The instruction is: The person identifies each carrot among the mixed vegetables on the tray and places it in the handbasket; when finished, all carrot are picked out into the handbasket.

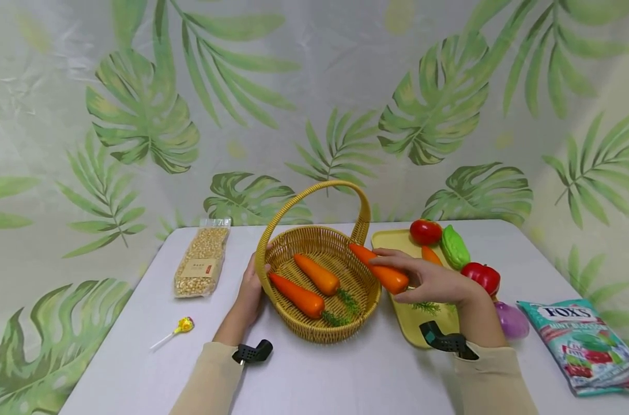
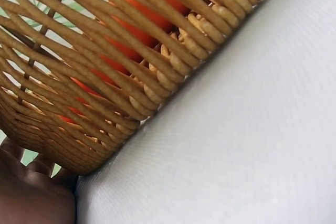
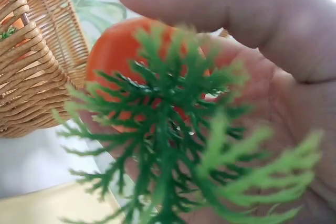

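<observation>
A wicker basket [image 1: 319,333] with a tall arched handle stands mid-table, tilted slightly. Two orange carrots, one nearer [image 1: 298,295] and one farther [image 1: 318,275], lie inside with their green tops toward the right. My left hand [image 1: 249,291] holds the basket at its left side, by the foot of the handle; in the left wrist view its fingers are partly hidden behind the weave. My right hand [image 1: 428,276] grips another carrot [image 1: 381,271] at the basket's right rim, its tip pointing over the basket. In the right wrist view, that carrot's feathery green top [image 3: 168,129] covers part of the palm.
Right of the basket is a yellow tray [image 1: 413,331] with a carrot on it. Around it lie a tomato [image 1: 425,232], a green vegetable [image 1: 455,248], a red pepper [image 1: 481,279], a purple vegetable [image 1: 512,321] and a candy bag [image 1: 586,346]. At left: a grain pack [image 1: 202,262] and a lollipop [image 1: 184,325].
</observation>
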{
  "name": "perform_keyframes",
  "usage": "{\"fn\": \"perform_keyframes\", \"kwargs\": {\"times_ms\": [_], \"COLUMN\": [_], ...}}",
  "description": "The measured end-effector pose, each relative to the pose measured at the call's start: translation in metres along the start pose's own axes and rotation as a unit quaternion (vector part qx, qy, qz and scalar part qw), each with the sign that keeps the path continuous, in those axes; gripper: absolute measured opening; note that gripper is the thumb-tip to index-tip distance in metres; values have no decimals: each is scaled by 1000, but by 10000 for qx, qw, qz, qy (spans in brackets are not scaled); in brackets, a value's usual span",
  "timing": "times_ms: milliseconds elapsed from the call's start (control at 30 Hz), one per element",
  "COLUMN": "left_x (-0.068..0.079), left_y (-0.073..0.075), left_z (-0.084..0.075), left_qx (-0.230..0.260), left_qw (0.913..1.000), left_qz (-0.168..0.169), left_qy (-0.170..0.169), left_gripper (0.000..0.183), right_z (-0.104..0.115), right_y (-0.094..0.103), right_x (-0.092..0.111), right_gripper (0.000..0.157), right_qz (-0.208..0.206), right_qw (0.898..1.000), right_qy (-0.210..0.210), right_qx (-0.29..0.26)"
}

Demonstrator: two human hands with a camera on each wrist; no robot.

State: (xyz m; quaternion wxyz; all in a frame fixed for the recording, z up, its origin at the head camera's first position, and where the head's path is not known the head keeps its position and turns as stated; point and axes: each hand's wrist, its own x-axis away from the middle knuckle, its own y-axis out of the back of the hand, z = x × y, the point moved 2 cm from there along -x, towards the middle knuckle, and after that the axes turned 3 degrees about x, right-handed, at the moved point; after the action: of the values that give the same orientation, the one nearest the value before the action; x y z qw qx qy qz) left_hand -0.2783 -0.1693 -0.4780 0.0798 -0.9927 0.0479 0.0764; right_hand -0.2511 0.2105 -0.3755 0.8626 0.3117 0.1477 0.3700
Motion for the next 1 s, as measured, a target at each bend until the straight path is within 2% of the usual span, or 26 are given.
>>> {"fn": "perform_keyframes", "kwargs": {"times_ms": [100, 200, 633, 1000], "left_x": [1, 2, -2, 0], "left_y": [0, 1, 1, 0], "left_z": [1, 1, 1, 2], "left_qx": [12, 31, -7, -67], "left_qw": [10000, 10000, 10000, 10000], "left_qz": [2, 4, -43, 12], "left_qy": [35, 25, -46, -41], "left_gripper": [49, 49, 49, 50], "right_z": [-2, -3, 3, 3], "right_y": [-1, -2, -3, -7], "right_x": [0, -2, -12, -17], "right_gripper": [67, 65, 60, 59], "right_qz": [117, 38, -610, -958], "right_qw": [9996, 9996, 9975, 9919], "right_qy": [189, 213, -330, -771], "right_qx": [-164, -184, 150, 332]}}
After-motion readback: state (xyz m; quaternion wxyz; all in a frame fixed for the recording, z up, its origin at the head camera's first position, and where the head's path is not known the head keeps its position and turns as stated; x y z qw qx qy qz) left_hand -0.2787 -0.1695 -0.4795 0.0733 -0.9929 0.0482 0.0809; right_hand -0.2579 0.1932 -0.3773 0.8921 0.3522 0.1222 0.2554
